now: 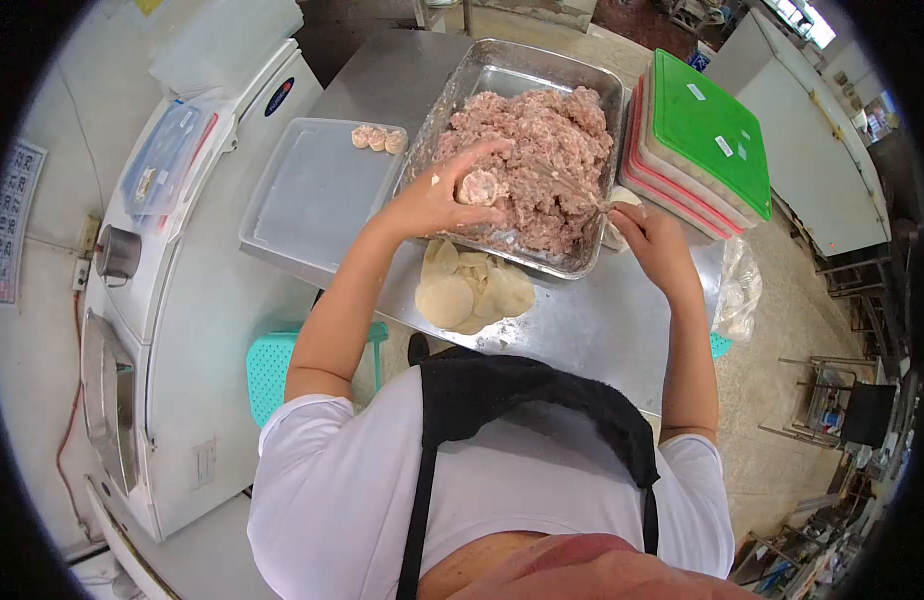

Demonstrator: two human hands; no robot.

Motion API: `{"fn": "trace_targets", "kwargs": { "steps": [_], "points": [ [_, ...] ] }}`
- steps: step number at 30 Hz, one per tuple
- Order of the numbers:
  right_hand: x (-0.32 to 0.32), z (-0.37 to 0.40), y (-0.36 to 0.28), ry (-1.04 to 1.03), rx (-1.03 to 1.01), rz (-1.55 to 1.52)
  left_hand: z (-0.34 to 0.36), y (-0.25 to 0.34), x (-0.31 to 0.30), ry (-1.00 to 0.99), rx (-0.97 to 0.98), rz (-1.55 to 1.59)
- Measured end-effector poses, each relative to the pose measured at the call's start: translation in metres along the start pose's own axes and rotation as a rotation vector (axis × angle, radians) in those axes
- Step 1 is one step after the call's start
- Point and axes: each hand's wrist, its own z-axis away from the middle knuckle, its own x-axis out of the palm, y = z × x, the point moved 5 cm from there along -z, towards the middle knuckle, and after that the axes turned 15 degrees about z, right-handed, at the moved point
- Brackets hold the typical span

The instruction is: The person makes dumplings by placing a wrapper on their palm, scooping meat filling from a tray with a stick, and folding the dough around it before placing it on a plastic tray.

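Observation:
My left hand [432, 196] is curled round an open-topped meat dumpling [477, 188], its pink filling facing up, over the near left edge of a metal tray [469, 66]. A large heap of raw minced meat [542, 130] fills much of that tray. At the tray's right side, the fingers of my right hand [654, 240] are closed on the handle of a thin spreading tool [594, 203], whose far end lies against the meat. Round dough wrappers [472, 290] are spread in an overlapping pile on the steel table [582, 325], just below the tray.
Left of the meat, a translucent plastic tray [312, 190] carries a short row of finished dumplings [379, 139] in its far right corner. Stacked containers with a green lid [710, 130] stand at the right. A white freezer [212, 270] flanks the table, with a turquoise stool [272, 370] below.

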Motion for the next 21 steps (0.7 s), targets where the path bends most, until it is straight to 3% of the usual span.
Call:
{"fn": "trace_targets", "kwargs": {
  "steps": [1,2,3,5,7,8,10,13,17,19,21],
  "points": [
    [-0.012,0.004,-0.012,0.070,-0.034,-0.273,0.001,0.011,0.000,-0.018,0.129,-0.070],
    [-0.017,0.008,-0.030,0.061,-0.089,-0.383,0.000,0.013,-0.002,-0.022,0.133,-0.065],
    [-0.009,0.006,-0.043,0.063,-0.082,-0.379,0.000,0.011,-0.002,-0.093,0.095,-0.096],
    [0.008,0.003,-0.077,0.076,-0.337,-0.327,0.000,0.008,-0.007,-0.171,0.060,-0.118],
    [0.001,-0.003,-0.090,0.036,-0.334,-0.282,0.000,0.004,-0.015,-0.274,0.004,-0.196],
    [-0.013,-0.006,-0.094,0.096,-0.276,-0.081,0.003,-0.002,-0.021,-0.275,0.009,-0.191],
    [-0.032,-0.008,-0.115,0.260,-0.162,0.207,0.008,-0.019,-0.048,-0.001,0.072,-0.085],
    [-0.008,-0.014,-0.149,0.309,-0.229,0.209,0.006,-0.035,-0.074,-0.174,0.121,-0.028],
    [0.010,-0.034,-0.154,0.163,-0.087,0.124,0.019,-0.037,-0.112,-0.150,0.127,-0.116],
    [0.018,-0.031,-0.152,0.207,-0.077,0.040,0.032,-0.065,-0.144,-0.124,-0.025,-0.123],
    [0.029,-0.016,-0.137,0.220,0.172,-0.211,0.047,-0.098,-0.183,-0.049,-0.136,-0.127]
  ]
}}
